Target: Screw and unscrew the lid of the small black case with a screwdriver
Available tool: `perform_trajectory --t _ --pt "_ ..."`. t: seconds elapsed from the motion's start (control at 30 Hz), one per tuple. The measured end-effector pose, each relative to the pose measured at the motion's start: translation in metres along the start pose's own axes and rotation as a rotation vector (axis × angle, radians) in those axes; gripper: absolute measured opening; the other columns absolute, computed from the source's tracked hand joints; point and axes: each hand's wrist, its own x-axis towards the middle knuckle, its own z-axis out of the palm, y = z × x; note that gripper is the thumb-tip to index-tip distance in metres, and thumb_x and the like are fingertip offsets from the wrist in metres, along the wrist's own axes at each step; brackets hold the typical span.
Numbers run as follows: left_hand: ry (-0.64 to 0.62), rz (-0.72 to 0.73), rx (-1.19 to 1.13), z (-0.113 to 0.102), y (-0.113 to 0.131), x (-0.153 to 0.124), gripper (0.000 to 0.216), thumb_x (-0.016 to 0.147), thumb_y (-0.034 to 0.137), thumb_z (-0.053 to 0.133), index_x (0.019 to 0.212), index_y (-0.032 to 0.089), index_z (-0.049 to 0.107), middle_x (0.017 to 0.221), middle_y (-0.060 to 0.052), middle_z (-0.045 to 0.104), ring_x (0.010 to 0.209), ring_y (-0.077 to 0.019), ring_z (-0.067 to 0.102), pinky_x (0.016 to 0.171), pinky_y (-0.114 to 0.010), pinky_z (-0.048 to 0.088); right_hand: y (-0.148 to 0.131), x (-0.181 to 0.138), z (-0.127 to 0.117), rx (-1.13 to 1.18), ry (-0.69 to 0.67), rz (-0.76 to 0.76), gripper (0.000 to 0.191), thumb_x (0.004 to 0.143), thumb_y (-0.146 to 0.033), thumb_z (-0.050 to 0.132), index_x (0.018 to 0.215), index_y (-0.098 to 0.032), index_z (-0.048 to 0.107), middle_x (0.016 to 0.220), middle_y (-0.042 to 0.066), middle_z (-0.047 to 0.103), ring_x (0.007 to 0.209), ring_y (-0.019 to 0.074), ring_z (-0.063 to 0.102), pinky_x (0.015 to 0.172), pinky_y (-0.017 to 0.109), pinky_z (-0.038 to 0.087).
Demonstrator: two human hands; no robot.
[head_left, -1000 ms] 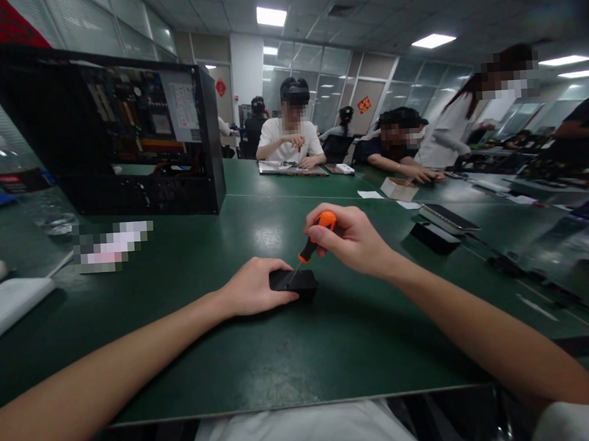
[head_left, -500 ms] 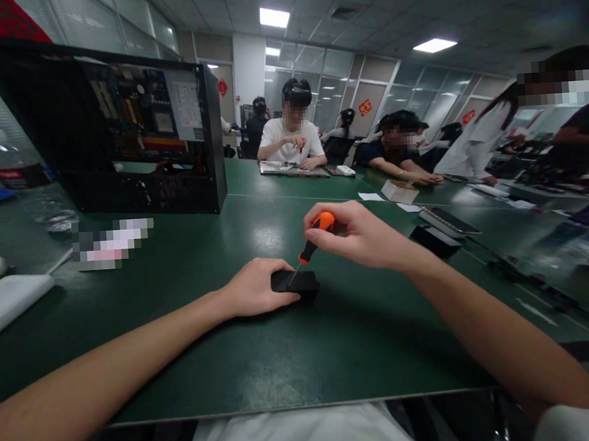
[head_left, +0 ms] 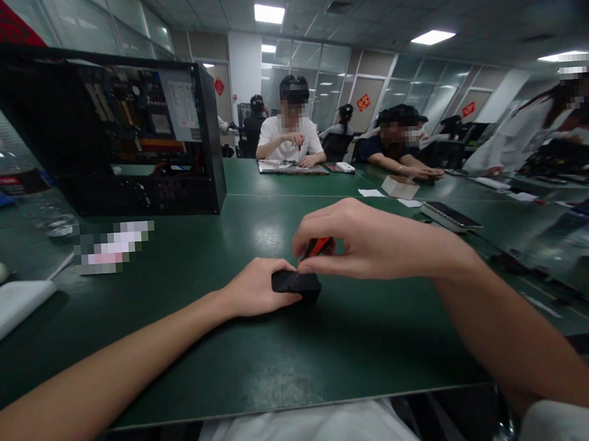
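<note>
My left hand (head_left: 253,288) grips a small black box-shaped block (head_left: 298,284) from its left side, thumb and fingers around it, on the green tabletop. Above the block, my right hand (head_left: 355,240) is closed around a screwdriver (head_left: 318,247) with an orange and black handle. The fingers cover most of the handle. The shaft slants down toward the block's top face; its tip is too small to make out clearly.
An open black computer case (head_left: 210,139) stands at the back left, beside a plastic bottle (head_left: 9,171). A white device (head_left: 15,311) lies at the left. Across the table (head_left: 263,355) a person (head_left: 289,137) works. At the right are a small open box (head_left: 399,187) and a dark-topped flat device (head_left: 451,216).
My right hand has moved lower and slightly left on the screwdriver, with the wrist turned and more of the handle covered. My left hand and the block have stayed nearly still.
</note>
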Motion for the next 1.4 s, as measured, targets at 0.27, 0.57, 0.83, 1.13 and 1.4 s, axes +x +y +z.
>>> perform_trajectory --t 0.27,0.57,0.83,1.13,1.4 --pt "0.070 0.012 0.023 0.006 0.005 0.002 0.037 0.083 0.042 0.076 0.112 0.019 0.074 0.107 -0.005 0.077 0.096 -0.0250 0.071 0.084 -0.033 0.050 0.014 -0.019 -0.012 -0.070 -0.010 0.100 0.017 0.085 -0.012 0.062 0.096 -0.019 0.072 0.089 0.002 0.074 0.077 0.0141 0.066 0.067 0.024 0.045" --pt "0.046 0.044 0.071 0.006 0.002 0.003 0.036 0.086 0.044 0.074 0.112 0.018 0.073 0.103 -0.006 0.076 0.091 -0.0235 0.069 0.078 -0.031 0.048 0.025 -0.026 -0.011 -0.122 0.029 0.137 0.012 0.088 -0.019 0.062 0.093 -0.019 0.073 0.087 0.003 0.075 0.074 0.0147 0.066 0.065 0.025 0.044" --pt "0.042 0.063 0.091 0.006 0.001 0.003 0.035 0.088 0.043 0.072 0.113 0.018 0.071 0.105 -0.007 0.076 0.093 -0.0239 0.070 0.079 -0.031 0.048 0.030 -0.026 -0.012 -0.123 0.027 0.153 0.013 0.086 -0.018 0.062 0.094 -0.019 0.073 0.088 0.003 0.075 0.074 0.0146 0.066 0.065 0.025 0.046" --pt "0.053 0.072 0.078 0.007 -0.001 0.003 0.037 0.087 0.043 0.073 0.113 0.018 0.071 0.106 -0.007 0.076 0.093 -0.0238 0.070 0.081 -0.032 0.049 0.031 -0.022 -0.010 -0.062 0.058 0.164 0.014 0.092 -0.029 0.062 0.092 -0.019 0.073 0.085 0.003 0.075 0.072 0.0144 0.066 0.066 0.025 0.046" --pt "0.042 0.071 0.099 0.005 0.001 0.004 0.039 0.087 0.044 0.073 0.114 0.016 0.071 0.105 -0.008 0.077 0.092 -0.0237 0.071 0.079 -0.031 0.049 0.039 -0.010 0.001 -0.076 0.181 0.137 0.013 0.086 -0.018 0.064 0.097 -0.018 0.070 0.097 0.005 0.074 0.086 0.0177 0.067 0.076 0.028 0.049"
